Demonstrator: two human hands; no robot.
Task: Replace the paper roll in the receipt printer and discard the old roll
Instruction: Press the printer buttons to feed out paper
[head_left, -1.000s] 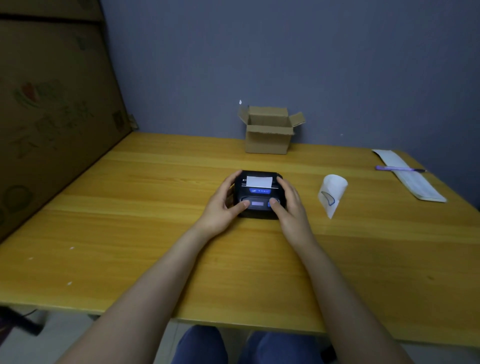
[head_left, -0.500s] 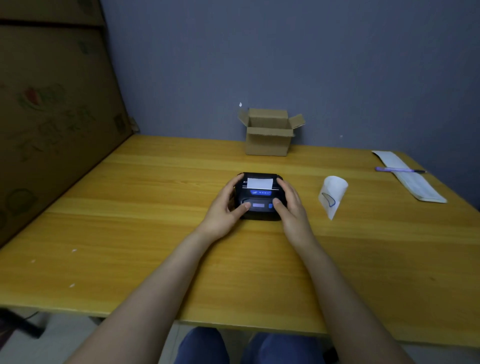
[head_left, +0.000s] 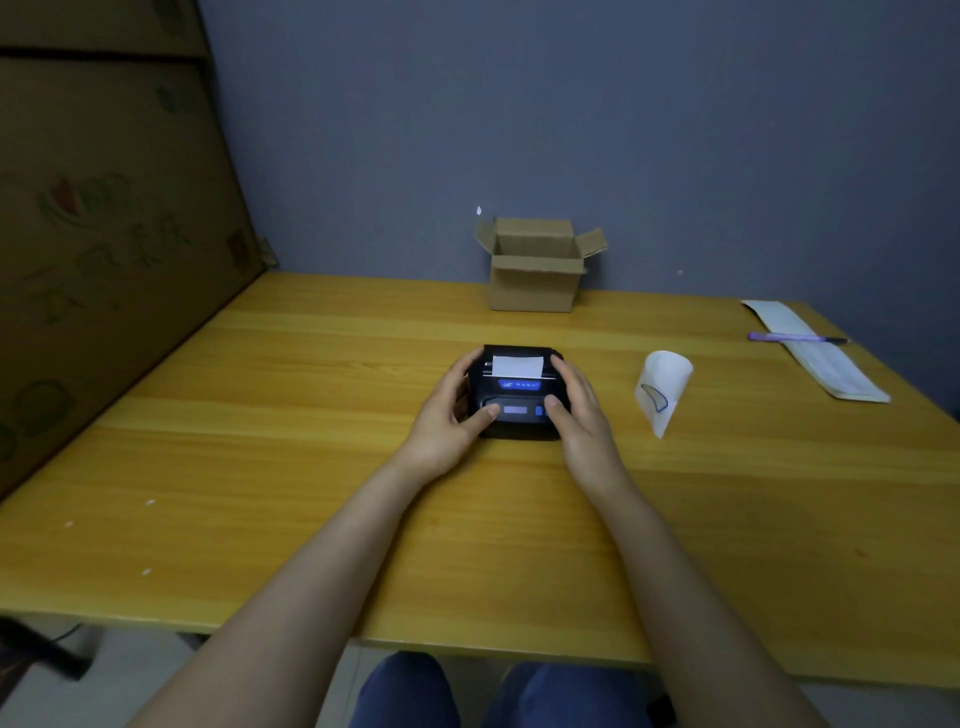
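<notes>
both hands, left hand (head_left: 448, 421) and right hand (head_left: 581, 415), fingers closed around the printer (head_left: 517, 391) on the table (head_left: 260, 415), roll (head_left: 662, 387) lying to its right.

Two hands, left (head_left: 445, 422) and right (head_left: 581, 415), were on one black receipt printer (head_left: 517, 395). One white paper roll (head_left: 663, 387) sat loose on the one wooden worktop (head_left: 311, 467). One open cardboard box (head_left: 535, 270) stood at the back. One purple pen (head_left: 795, 338) lay across one long printed paper strip (head_left: 826, 358). One big flattened carton (head_left: 104, 234) leaned at the left side.
</notes>
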